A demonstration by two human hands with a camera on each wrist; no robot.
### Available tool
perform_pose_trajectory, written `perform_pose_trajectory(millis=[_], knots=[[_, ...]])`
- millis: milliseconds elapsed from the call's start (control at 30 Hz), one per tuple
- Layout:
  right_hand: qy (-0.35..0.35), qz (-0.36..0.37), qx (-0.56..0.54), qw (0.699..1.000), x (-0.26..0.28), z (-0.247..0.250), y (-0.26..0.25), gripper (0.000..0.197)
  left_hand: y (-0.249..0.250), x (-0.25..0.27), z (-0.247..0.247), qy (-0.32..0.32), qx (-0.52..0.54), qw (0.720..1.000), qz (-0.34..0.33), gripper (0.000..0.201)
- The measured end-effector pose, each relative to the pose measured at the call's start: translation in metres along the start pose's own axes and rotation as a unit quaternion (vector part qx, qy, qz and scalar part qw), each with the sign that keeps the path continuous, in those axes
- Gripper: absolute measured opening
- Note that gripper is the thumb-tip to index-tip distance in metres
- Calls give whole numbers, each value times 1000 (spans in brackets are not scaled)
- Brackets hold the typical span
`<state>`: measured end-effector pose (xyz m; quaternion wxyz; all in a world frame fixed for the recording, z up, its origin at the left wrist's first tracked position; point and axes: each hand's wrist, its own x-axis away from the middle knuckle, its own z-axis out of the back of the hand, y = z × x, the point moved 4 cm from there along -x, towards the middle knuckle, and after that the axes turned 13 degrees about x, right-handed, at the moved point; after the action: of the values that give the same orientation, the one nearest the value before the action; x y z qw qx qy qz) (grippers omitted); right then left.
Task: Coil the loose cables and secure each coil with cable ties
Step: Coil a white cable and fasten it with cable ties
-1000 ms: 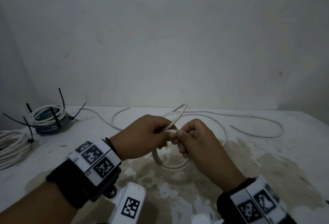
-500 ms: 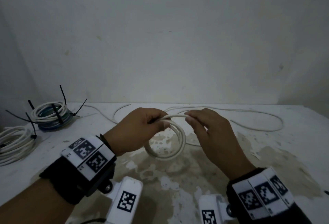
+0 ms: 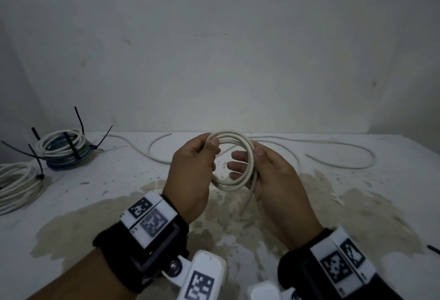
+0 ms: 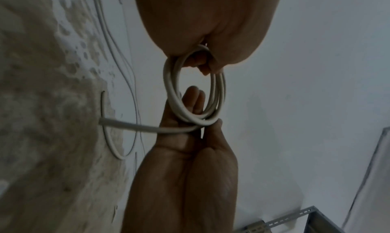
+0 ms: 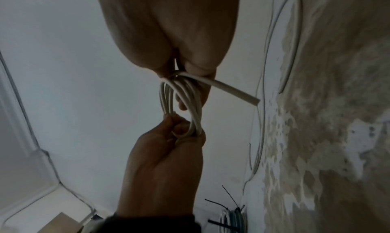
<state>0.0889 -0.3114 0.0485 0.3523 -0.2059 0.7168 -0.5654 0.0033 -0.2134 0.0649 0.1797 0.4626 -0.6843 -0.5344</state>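
A small coil of white cable (image 3: 228, 135) is held upright above the table between both hands. My left hand (image 3: 209, 149) grips its upper left side, thumb on top. On the right side, my right hand (image 3: 245, 158) pinches it with the thumb outside and the fingers through the ring. A short cut end (image 3: 247, 201) hangs below the right hand. The rest of the cable (image 3: 333, 142) trails over the table to the back right. The left wrist view shows the coil (image 4: 171, 90) and the right hand (image 4: 190, 145); the right wrist view shows the coil (image 5: 196, 106) and the left hand (image 5: 168, 153).
At the back left a stack of white and blue coils (image 3: 64, 149) bound with black cable ties sits on the stained white table (image 3: 95, 204). A larger tied white coil (image 3: 16, 180) lies at the far left. Another loose cable (image 3: 152, 156) curves behind the left hand. A wall stands close behind.
Both hands rose with the coil, which gained a loop. The right hand shifted from the coil's top to its right side, fingers now through the ring.
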Motion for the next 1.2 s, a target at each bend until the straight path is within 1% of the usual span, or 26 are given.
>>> perform_pose_trajectory(millis=[100,167,233,267,333,367,433,500,567,633,700,733,767,833,900,933,1000,1100,1200], knots=[[16,19,23,999,2,-3,-3,29,-3,4,-3,16,30,999,-3,21],[26,24,39,999,4,-3,-3,32,-5,8,-4,20,22,999,-14,23],[20,26,31,999,5,-2,-5,31,-6,11,-5,23,12,999,-30,25],[16,35,49,998,6,-1,-8,30,-7,11,-5,27,17,999,-32,26],[25,61,111,992,6,2,-11,26,-10,12,-5,32,54,998,-13,23],[34,70,127,989,4,5,-11,26,-12,12,-7,23,78,997,6,22],[31,60,109,992,1,10,-10,25,-15,14,-9,-12,108,993,45,22],[3,37,85,996,-2,14,-10,24,-16,14,-6,-44,103,990,81,21],[-35,39,135,990,-4,19,-11,24,-14,10,2,-51,60,992,100,16],[-88,39,181,979,-4,20,-10,23,-5,3,8,-62,-15,995,82,16],[-125,32,218,967,-3,17,-7,20,0,1,3,-111,-135,983,53,28],[-123,28,233,964,-3,15,-5,16,0,3,-2,-137,-173,974,51,36],[-109,24,238,965,-2,14,-6,10,-3,7,-7,-148,-181,970,60,42],[-62,30,231,971,-2,17,-8,4,-8,13,-15,-131,-151,978,65,45],[-12,57,245,968,-3,24,-13,10,-15,14,-20,-99,-88,989,62,43],[8,58,251,966,-3,28,-14,13,-19,14,-22,-86,-52,993,64,43],[22,36,238,970,-2,34,-13,17,-26,13,-27,-60,18,995,79,43],[24,-1,157,987,0,41,-10,18,-37,14,-38,-50,103,987,113,42],[44,-28,73,996,4,55,-12,16,-48,19,-53,-86,173,964,182,41]])
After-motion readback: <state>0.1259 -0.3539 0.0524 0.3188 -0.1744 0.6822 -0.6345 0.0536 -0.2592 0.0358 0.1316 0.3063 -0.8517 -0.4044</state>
